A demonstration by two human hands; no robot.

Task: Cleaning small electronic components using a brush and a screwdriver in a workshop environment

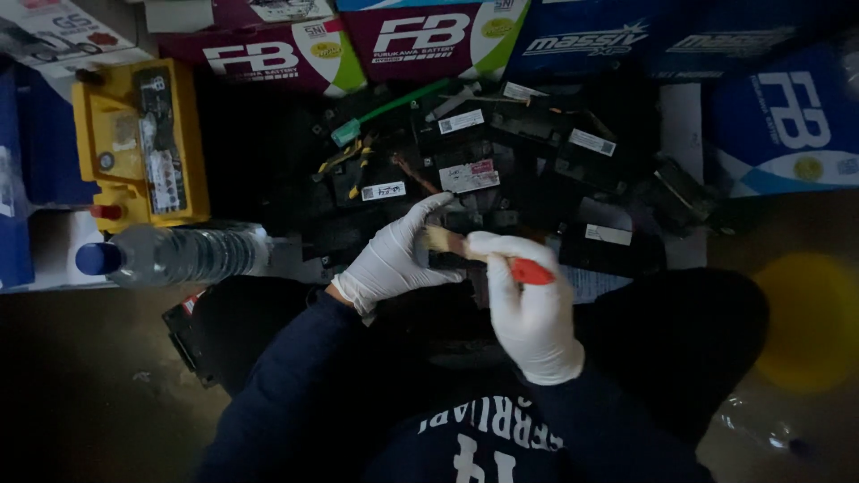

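Brushing under way, judged unfinished: right hand (pixel 535 315) closed around red-handled paintbrush (pixel 488 255), bristles near black battery (pixel 465 174); left hand (pixel 394 259) spread open, steadying battery pile.

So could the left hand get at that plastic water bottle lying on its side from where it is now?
Probably yes. The left hand rests on a dark battery, and the water bottle lies just to its left with nothing visible between them. The right hand holds the red-handled brush, so it's busy.

Water bottle (pixel 174 254) lies left of the batteries (pixel 501 170); battery charger (pixel 143 143) behind it; cartons (pixel 358 45) behind all.
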